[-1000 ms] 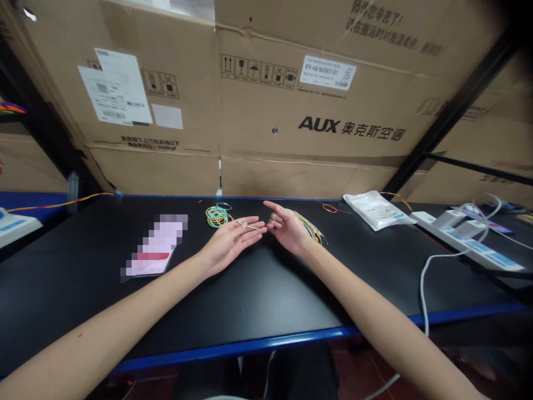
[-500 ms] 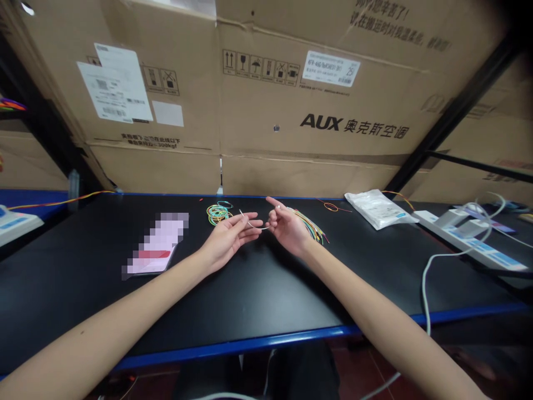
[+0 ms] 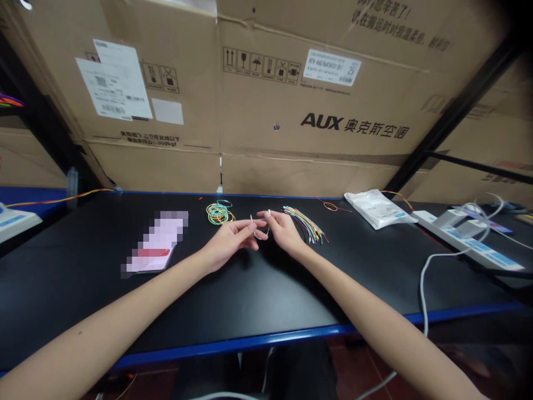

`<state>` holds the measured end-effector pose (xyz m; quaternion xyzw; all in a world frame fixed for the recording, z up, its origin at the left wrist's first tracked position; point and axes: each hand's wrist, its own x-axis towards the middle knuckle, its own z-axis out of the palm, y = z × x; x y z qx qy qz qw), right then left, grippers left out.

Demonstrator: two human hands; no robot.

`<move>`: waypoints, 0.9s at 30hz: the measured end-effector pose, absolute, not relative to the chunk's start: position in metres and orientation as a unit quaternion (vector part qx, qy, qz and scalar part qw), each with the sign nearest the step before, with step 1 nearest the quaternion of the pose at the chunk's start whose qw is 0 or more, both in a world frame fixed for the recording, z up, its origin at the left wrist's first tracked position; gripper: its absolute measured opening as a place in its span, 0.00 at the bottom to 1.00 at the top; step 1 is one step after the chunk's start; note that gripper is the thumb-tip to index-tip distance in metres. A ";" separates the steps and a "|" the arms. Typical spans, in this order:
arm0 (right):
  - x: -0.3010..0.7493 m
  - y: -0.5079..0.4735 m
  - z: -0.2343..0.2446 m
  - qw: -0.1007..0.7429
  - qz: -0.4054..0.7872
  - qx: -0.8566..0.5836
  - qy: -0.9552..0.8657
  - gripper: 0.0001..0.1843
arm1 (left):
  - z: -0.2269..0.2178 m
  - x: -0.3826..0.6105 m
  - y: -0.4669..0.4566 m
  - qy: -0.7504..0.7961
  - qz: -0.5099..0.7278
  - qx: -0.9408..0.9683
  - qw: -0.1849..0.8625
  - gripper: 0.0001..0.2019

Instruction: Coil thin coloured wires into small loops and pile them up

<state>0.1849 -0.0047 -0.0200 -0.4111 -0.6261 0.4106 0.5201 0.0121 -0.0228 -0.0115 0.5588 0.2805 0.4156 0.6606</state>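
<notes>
A thin white wire (image 3: 260, 237) bends in a small U between my hands, its ends sticking up near the fingertips. My left hand (image 3: 231, 241) pinches it from the left, and my right hand (image 3: 283, 230) holds its other side. Just right of my right hand, a bundle of multicoloured cut wires (image 3: 303, 222) lies on the black workbench (image 3: 266, 294). Coils of green, yellow and orange wire (image 3: 219, 214) lie beyond my left hand.
A pink sheet with a blurred area (image 3: 156, 244) lies to the left. Further right are an orange wire loop (image 3: 331, 206), a white plastic bag (image 3: 377, 209) and a power strip (image 3: 466, 241) with white cables. Large cardboard boxes (image 3: 291, 111) stand behind the bench.
My hands have come closer together, and my right hand has turned palm-down. The white wire now bends in a tighter U between them instead of a shallow arc.
</notes>
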 end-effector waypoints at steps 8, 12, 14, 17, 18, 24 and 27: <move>0.186 -0.008 -0.028 0.494 0.237 -0.471 -0.691 0.10 | -0.013 0.016 -0.027 0.307 0.428 0.582 0.619 0.15; 0.186 -0.009 -0.021 0.511 0.264 -0.463 -0.674 0.08 | -0.010 0.014 -0.023 0.301 0.459 0.564 0.616 0.13; 0.187 -0.010 -0.017 0.527 0.265 -0.455 -0.667 0.08 | -0.007 0.011 -0.020 0.295 0.480 0.553 0.613 0.13; 0.191 -0.010 -0.012 0.541 0.272 -0.458 -0.650 0.07 | -0.002 0.008 -0.016 0.291 0.518 0.541 0.595 0.14; 0.192 -0.010 -0.010 0.540 0.270 -0.467 -0.646 0.08 | -0.001 0.007 -0.016 0.291 0.529 0.541 0.586 0.14; 0.200 -0.015 0.007 0.642 0.140 -0.448 -0.606 0.07 | 0.001 0.008 -0.016 0.302 0.583 0.538 0.529 0.15; 0.202 -0.015 0.009 0.612 0.170 -0.442 -0.634 0.10 | 0.002 0.008 -0.017 0.310 0.589 0.537 0.519 0.15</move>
